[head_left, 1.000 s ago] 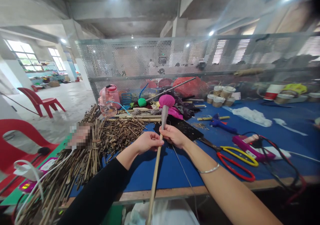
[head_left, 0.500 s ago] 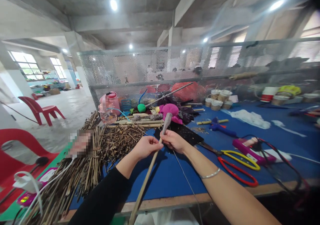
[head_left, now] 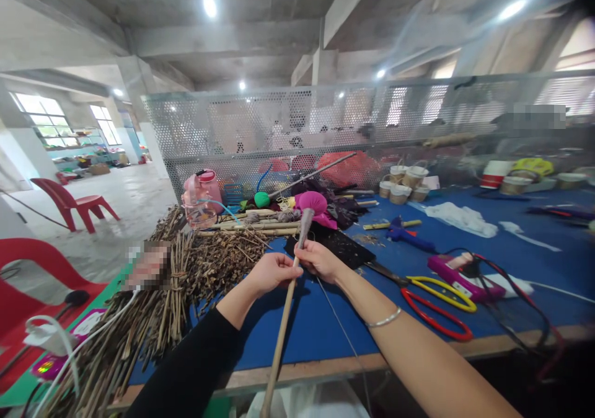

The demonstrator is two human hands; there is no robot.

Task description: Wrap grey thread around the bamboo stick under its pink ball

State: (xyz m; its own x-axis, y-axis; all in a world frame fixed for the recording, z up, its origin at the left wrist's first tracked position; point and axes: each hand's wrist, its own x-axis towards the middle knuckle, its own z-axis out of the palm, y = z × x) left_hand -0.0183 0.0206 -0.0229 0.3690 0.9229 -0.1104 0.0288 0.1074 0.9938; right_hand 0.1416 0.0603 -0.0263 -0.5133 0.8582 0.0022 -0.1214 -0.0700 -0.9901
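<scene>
The big blue desk is full of stuff. On its left side lies a heap of dry twigs. Over the desk's near edge a long stick stands tilted, its low end off the desk and its top end up by the hands. It looks light, hard and stiff, and smooth enough to slip, so a firm hold near the top seems best. The left hand is closed around the stick. The right hand is just above it, pinching the stick where the soft grey tuft begins. The two hands are almost touching. The tuft looks fluffy and easy to squash, so it is better not to squeeze it. A thin thread hangs down from the right hand.
</scene>
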